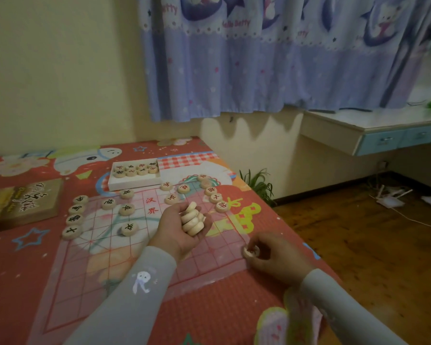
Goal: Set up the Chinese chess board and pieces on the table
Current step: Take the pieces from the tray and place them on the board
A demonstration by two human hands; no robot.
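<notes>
Lower right: right hand (276, 257), fingers pinching one piece (250, 251) at board (125, 247) edge. Centre: left hand (182, 227), palm up, fingers curled round stack of pieces (192, 220), about five, count uncertain. Further up: thirteen pieces (129, 229) face-up on board, on the worktop (35, 257). Beyond, upper left: white tray (135, 183) with eight pieces; wooden box (23, 202) at left edge.
</notes>
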